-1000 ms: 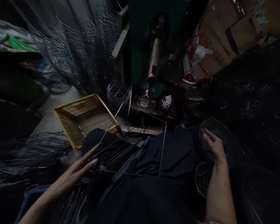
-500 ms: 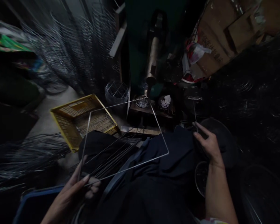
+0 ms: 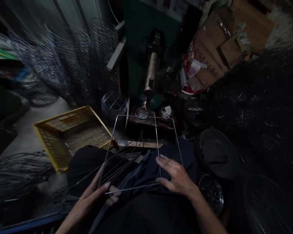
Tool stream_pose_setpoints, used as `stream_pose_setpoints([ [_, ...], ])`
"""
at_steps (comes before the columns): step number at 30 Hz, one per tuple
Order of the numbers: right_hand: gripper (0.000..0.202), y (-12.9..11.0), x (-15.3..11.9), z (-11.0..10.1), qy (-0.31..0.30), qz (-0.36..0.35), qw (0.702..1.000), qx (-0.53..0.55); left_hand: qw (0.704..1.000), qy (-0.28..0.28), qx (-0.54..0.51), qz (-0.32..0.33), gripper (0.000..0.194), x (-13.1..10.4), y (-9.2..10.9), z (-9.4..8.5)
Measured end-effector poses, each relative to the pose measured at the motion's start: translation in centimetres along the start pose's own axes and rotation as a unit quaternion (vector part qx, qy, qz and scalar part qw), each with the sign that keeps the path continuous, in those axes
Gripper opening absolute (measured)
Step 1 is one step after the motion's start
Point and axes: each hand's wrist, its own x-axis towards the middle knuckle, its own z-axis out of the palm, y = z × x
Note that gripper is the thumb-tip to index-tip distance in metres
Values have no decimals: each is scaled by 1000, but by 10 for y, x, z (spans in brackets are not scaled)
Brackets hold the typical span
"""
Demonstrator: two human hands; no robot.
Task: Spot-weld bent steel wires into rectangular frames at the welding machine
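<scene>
My left hand (image 3: 100, 190) is closed on the near left corner of a bent wire frame (image 3: 111, 138), with several loose wires (image 3: 119, 167) fanning out beside its fingers. The frame's far side lies across the tip of a machine with a metal arm (image 3: 150, 73). Between thumb and fingertips, my right hand (image 3: 172, 174) holds a straight wire rod (image 3: 157, 135), whose far end reaches the frame's far side near the machine tip. Below the tip sits a round dish of small shiny bits (image 3: 143, 112).
A yellow crate (image 3: 75, 130) stands on the left floor, near stacked wire baskets (image 3: 114, 102). At right are a dark round lid (image 3: 217, 152) and a bowl of metal pieces (image 3: 211, 193). A cardboard box (image 3: 210, 55) stands at the upper right.
My right hand has moved left with a rod, bringing it to the frame. The frame has turned so its far side lies level under the machine tip. The view has shifted slightly.
</scene>
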Motion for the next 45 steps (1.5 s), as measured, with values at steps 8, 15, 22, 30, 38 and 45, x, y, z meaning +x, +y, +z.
stream_pose_setpoints([
  [8, 65, -3, 13, 15, 29, 24, 996, 75, 999, -33, -13, 10, 122, 10, -4, 7],
  [15, 65, 5, 11, 19, 13, 50, 998, 41, 999, -44, -9, 20, 117, 12, -6, 2],
  [22, 66, 3, 9, 25, 34, 34, 997, 58, 999, -49, -4, 21, 115, 13, -9, 1],
  [30, 65, 3, 11, 32, 13, 39, 998, 50, 998, -63, 7, 28, 108, 10, -8, 2],
  [38, 64, 18, 3, 35, 88, 89, 992, 2, 997, -79, -1, 18, 118, 21, -17, -7],
  [45, 64, 3, 7, 35, 55, 44, 984, 163, 997, -76, -8, 18, 113, 19, -16, 0],
])
